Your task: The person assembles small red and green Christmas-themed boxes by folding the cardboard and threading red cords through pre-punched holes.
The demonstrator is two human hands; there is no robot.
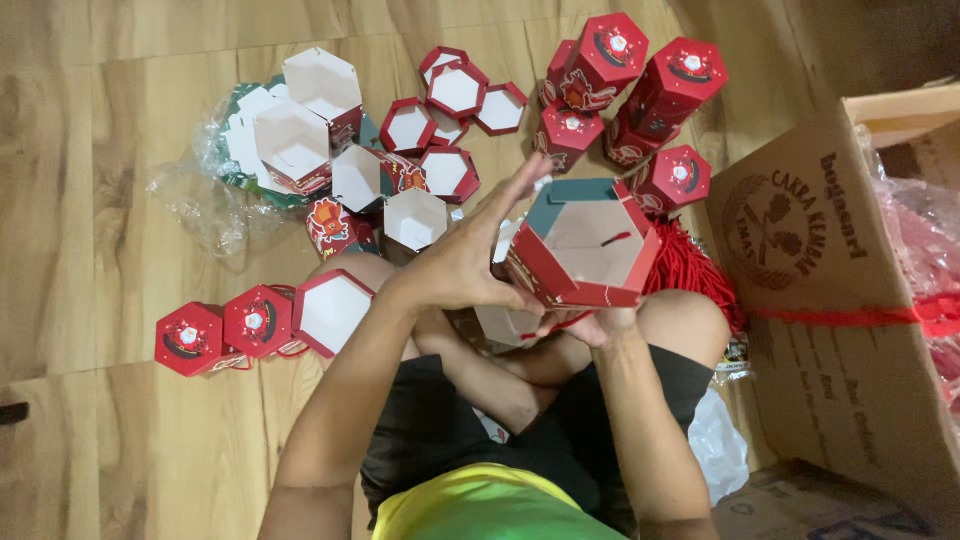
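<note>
**Inspector:** State of the hands?

**Assistant:** The right hand [600, 322] cups a red hexagonal box [585, 245] from beneath, fingers closed on its lower edge, so the open end tilts toward the person. The left hand [470, 262] lies against the box's left wall, fingers [520, 185] held straight and together, pressing the panel flat (seemingly to square the shape).

**Inspector:** Surroundings?

**Assistant:** Beyond the fingertips, closed red boxes [620, 90] stand stacked on the wooden floor [100, 130]. Left of the fingers lie open lids [455, 90] and unfinished boxes [300, 130] over plastic wrap [190, 200]. Right of the held box sits a cardboard carton [850, 330], with red tassels [690, 265] just beside it.
</note>
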